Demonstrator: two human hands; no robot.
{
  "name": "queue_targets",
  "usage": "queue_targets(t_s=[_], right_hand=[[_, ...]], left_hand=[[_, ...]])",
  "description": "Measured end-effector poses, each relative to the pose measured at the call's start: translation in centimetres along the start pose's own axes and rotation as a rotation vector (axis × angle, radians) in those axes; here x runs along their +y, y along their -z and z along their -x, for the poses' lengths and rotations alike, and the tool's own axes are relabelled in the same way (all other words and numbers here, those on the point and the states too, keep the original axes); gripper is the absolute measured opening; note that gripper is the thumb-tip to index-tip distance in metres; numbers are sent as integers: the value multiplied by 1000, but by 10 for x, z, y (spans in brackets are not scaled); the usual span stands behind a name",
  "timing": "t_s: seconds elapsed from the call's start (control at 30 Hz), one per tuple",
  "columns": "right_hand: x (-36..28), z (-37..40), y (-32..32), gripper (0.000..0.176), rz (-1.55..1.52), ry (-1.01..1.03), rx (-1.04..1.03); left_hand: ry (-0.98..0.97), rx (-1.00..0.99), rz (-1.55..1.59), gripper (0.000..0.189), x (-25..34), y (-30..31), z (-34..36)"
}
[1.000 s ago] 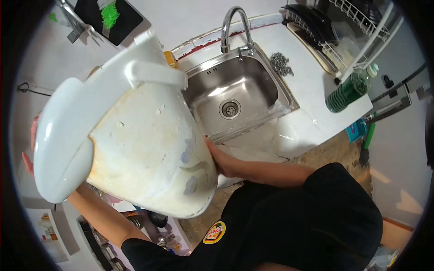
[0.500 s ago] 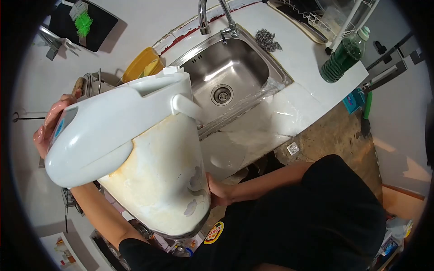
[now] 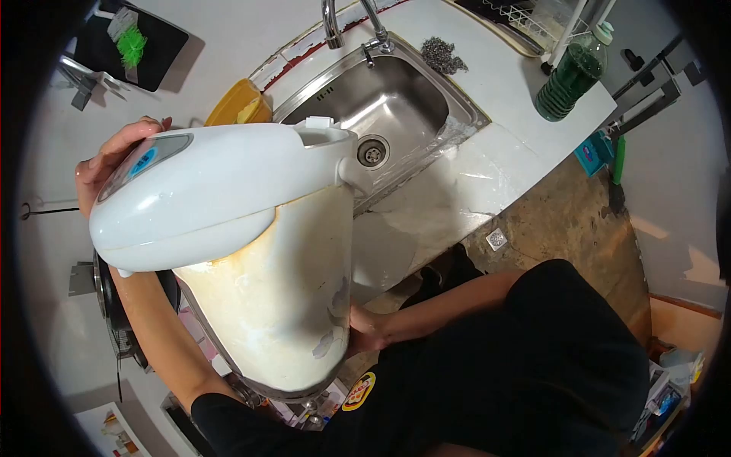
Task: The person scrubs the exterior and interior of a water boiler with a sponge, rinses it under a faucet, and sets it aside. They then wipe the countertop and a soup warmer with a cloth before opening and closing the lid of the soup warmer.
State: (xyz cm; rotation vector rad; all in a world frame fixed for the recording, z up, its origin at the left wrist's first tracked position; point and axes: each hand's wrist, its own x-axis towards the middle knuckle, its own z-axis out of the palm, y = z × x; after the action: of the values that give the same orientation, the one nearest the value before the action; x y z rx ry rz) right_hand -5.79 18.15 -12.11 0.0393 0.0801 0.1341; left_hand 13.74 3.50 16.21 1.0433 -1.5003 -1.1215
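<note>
A large white electric thermo pot [image 3: 263, 289] is held tilted in front of me, beside the sink. Its body is yellowed, with stains and peeling patches low on the side. My left hand [image 3: 118, 164] looks wet and curls over the front of the pot's head, by the grey control panel [image 3: 145, 161]. My right hand [image 3: 367, 330] grips the body near its base, with most of its fingers hidden behind the pot. Part of the steel sink [image 3: 411, 95] is covered by the pot's rear top.
A chrome faucet [image 3: 331, 27] rises behind the sink. On the counter are a steel scrubber [image 3: 442, 55], a green liquid bottle [image 3: 571, 80] and a dish rack [image 3: 525, 27]. A yellow bowl [image 3: 236, 103] stands behind the pot. Water wets the counter edge [image 3: 457, 183].
The thermo pot has turned, its head swinging up and to the right, showing more of the panel. My left hand has moved with it. My right hand stays near the base.
</note>
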Motion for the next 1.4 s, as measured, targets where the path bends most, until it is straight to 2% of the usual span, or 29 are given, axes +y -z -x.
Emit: queue_targets(t_s=[0.1, 0.2, 0.4, 0.5, 0.6, 0.7, 0.8, 1.0, 1.1, 1.17, 1.23, 1.3, 1.37, 1.4], right_hand=[[-2, 12, -19, 92, 61, -1, 116], [-1, 11, -17, 91, 70, -14, 116], [1, -1, 5, 88, 141, -127, 161], [0, -3, 11, 87, 141, -181, 200], [-7, -7, 25, 72, 50, -300, 94], [-10, -2, 28, 75, 9, -310, 90], [-19, 3, 23, 72, 116, -340, 176], [-46, 38, -7, 71, 217, -422, 350], [-72, 73, -13, 86, 667, -387, 166], [-99, 95, -4, 86, 1055, -443, 96], [-144, 134, -35, 71, 1220, -415, 93], [-193, 162, -30, 54, 1229, -264, 49], [-245, 191, -50, 42, 1348, -93, 202], [-269, 196, -45, 40, 1327, 84, 306]], left_hand=[[-46, -12, -18, 54, -8, 1, -7], [-74, -62, -60, 54, -16, 5, -14], [-3, -94, -51, 55, -29, 3, -27], [100, -2, -33, 56, -32, -3, -30], [228, 1, -34, 58, -34, -11, -37], [234, -21, -68, 58, -41, -13, -45], [221, -78, -70, 58, -50, -10, -52], [302, 11, -37, 56, -58, -16, -60], [335, -102, -31, 55, -58, -14, -64], [330, -60, -82, 55, -61, -18, -66], [337, -44, -89, 55, -68, -19, -68], [355, -55, -56, 55, -78, -18, -69], [388, -78, -32, 55, -89, -14, -71], [404, -91, -20, 55, -94, -13, -72]])
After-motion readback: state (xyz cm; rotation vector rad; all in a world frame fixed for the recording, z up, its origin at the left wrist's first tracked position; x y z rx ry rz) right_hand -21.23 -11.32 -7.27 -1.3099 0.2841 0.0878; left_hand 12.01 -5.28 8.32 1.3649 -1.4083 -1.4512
